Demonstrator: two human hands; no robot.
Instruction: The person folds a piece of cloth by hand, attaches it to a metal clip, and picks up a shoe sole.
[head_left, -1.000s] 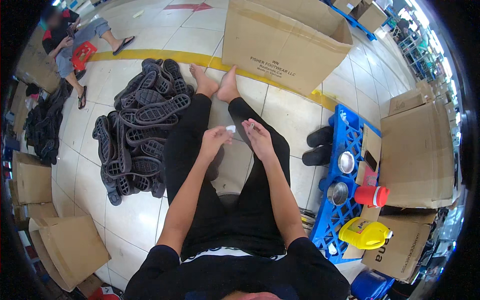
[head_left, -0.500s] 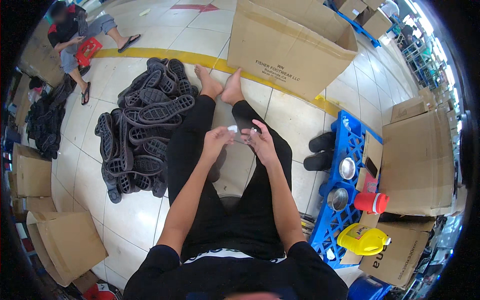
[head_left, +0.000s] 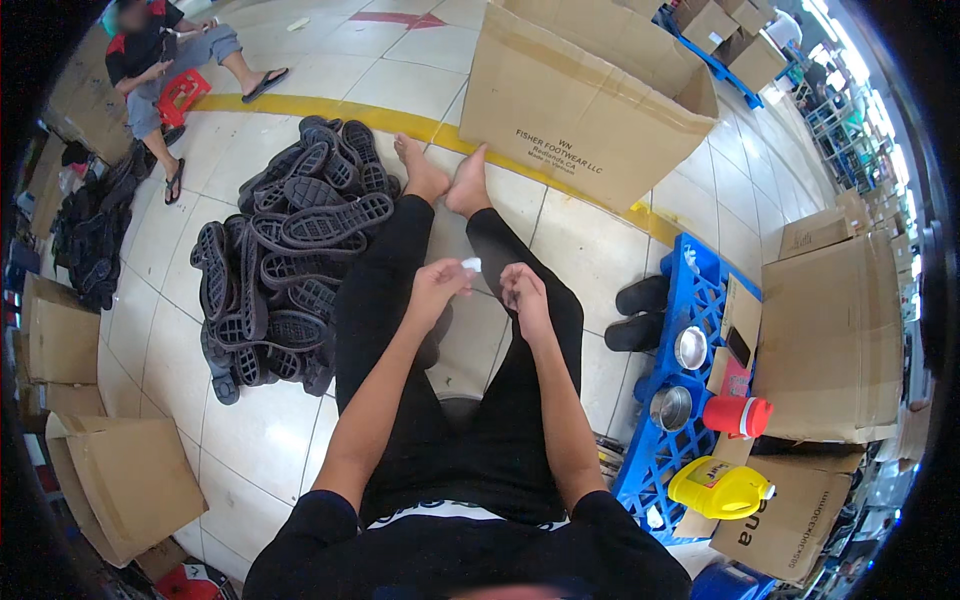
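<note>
Between the bent knees in black trousers (head_left: 375,310), the left hand (head_left: 438,285) pinches a small white piece (head_left: 471,264) narrowly between thumb and fingertips, much as it did half a second ago. The right hand (head_left: 528,298) is what differs: its fingers, spread a moment back, are now curled in toward the thumb. Whether they hold something small I cannot tell, as the folded fingers hide it. The hands stay near each other but apart, so I judge this to be a change of the right hand's finger pose only, with the white piece still in the left one's keeping.

Just past the left leg, a pile of dark shoe soles (head_left: 335,220) lies on the floor as before, touched by neither hand. Out beyond the right leg, dark slippers (head_left: 640,295) sit beside a blue pallet (head_left: 679,300) bearing a metal bowl (head_left: 690,348), a red jug (head_left: 735,415) and a yellow bottle (head_left: 718,487).

Farther off, past the bare feet (head_left: 425,178), a large carton (head_left: 560,110) stands at a yellow floor line (head_left: 300,104); at upper left, a co-worker (head_left: 140,55) sits by a red stool (head_left: 182,92).
</note>
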